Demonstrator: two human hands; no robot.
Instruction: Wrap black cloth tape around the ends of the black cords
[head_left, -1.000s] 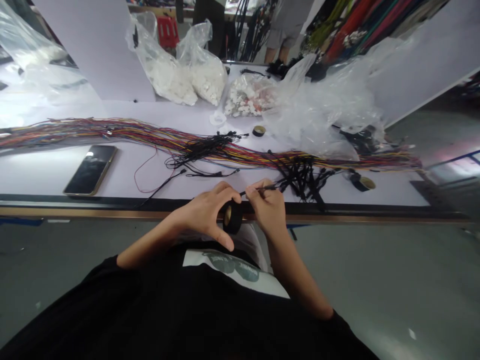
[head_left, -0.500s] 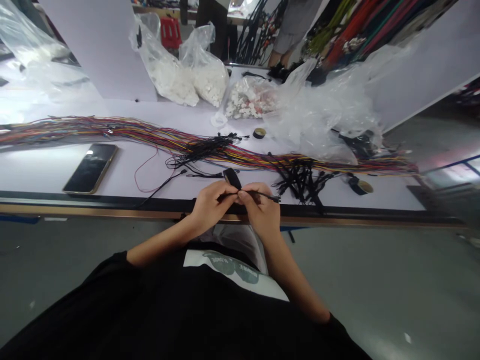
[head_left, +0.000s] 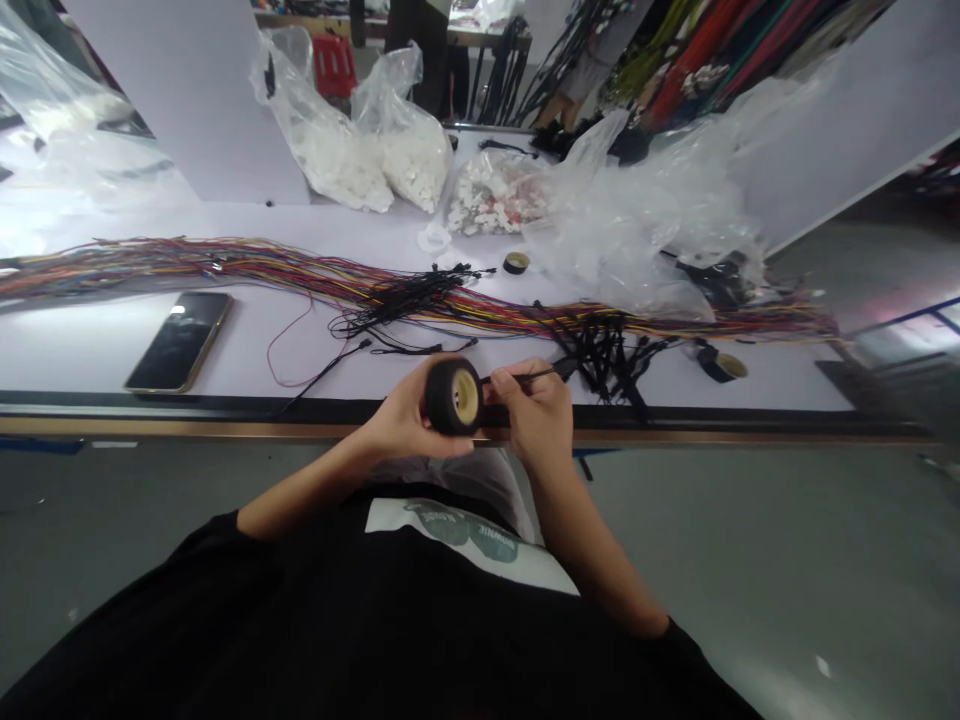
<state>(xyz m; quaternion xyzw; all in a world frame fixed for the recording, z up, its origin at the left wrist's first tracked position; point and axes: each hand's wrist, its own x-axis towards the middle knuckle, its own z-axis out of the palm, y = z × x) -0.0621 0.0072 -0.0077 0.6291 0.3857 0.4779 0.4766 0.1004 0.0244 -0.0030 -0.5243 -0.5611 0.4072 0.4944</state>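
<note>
My left hand [head_left: 405, 415] is closed around a roll of black tape [head_left: 441, 396], its pale core facing right. My right hand [head_left: 541, 405] pinches a thin black cable [head_left: 536, 375] between thumb and fingers, just right of the roll. The cable's right end reaches toward a pile of short black cables [head_left: 604, 355] on the table. Whether a strip of tape joins the roll to the cable I cannot tell. Behind my hands a long bundle of coloured wires [head_left: 292, 265] runs across the table, with more black cables [head_left: 412, 297] lying on it.
A phone [head_left: 180, 342] lies at the left. Two more tape rolls, one behind the wires [head_left: 516, 262] and one at the right [head_left: 724, 365], rest on the table. Plastic bags of white parts [head_left: 416, 160] stand at the back, beside crumpled clear plastic [head_left: 637, 220].
The tape roll has swung down and turned in my left hand, so its core now shows. My right hand has shifted slightly right with the cable, and the hands have parted.
</note>
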